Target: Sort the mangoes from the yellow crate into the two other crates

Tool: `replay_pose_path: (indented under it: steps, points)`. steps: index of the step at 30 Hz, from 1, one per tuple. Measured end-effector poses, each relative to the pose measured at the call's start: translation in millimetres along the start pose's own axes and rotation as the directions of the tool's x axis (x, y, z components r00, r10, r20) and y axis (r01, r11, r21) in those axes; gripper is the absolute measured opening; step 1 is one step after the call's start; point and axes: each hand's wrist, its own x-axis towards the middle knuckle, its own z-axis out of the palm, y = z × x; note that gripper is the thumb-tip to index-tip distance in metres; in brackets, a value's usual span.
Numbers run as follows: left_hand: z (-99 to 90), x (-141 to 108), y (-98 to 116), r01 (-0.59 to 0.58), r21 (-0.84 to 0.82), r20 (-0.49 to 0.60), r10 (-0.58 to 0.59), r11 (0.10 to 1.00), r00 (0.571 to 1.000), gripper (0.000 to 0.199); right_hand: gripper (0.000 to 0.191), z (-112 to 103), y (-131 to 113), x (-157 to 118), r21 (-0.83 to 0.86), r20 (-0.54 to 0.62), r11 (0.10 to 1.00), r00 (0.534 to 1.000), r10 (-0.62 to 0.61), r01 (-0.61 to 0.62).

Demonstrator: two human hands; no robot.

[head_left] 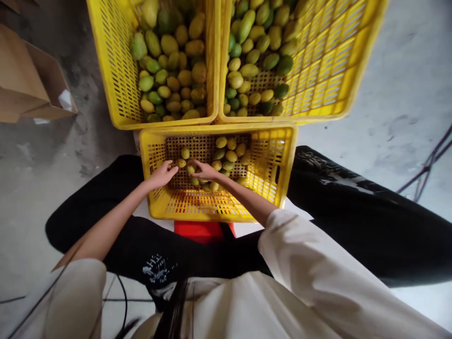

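Observation:
A small yellow crate (219, 218) stands between my knees with loose oval yellow-green fruits (231, 156) on its perforated floor. My left hand (163, 174) reaches over its left side, thumb and fingers apart. Just beyond those fingertips is a speckled yellow fruit (181, 163); whether they touch it is hard to see. Inside the crate, my right hand (205, 170) curls its thumb and fingers around another oval fruit (191, 169). One more fruit (185, 153) lies a little behind the two hands.
Two larger yellow crates, a left one (115, 94) and a right one (326, 80), stand directly behind, holding many green and yellow fruits. An open cardboard box (31, 77) is at the far left. Something red (201, 230) shows below the small crate. Dark cables (429, 165) run at the right.

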Motion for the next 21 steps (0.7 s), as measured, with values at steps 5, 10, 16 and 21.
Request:
replay_pose_path:
  steps: [5,10,16,21]
  points:
    - [-1.8,-2.5,49.8,0.065,-0.57,0.087,-0.018,0.819,0.996,0.033,0.073,-18.5,-42.8,-21.0,0.439,-0.113,0.859,0.965,-0.238,0.263]
    - [-6.4,-11.8,93.3,-0.119,-0.8,-0.04,0.145,0.588,0.989,0.014,0.068,-72.0,-87.5,-73.2,0.787,-0.246,0.586,0.969,0.012,0.193]
    - [-13.0,-30.2,137.3,-0.185,-0.895,-0.083,0.256,0.406,0.963,0.017,0.058,-153.6,-109.9,-127.7,0.842,-0.255,0.505,0.964,0.069,0.187]
    - [-20.1,-42.7,165.5,-0.227,-0.925,-0.144,0.274,0.303,0.951,0.018,0.048,-172.9,-108.5,-109.1,0.809,-0.366,0.533,0.923,0.123,0.249]
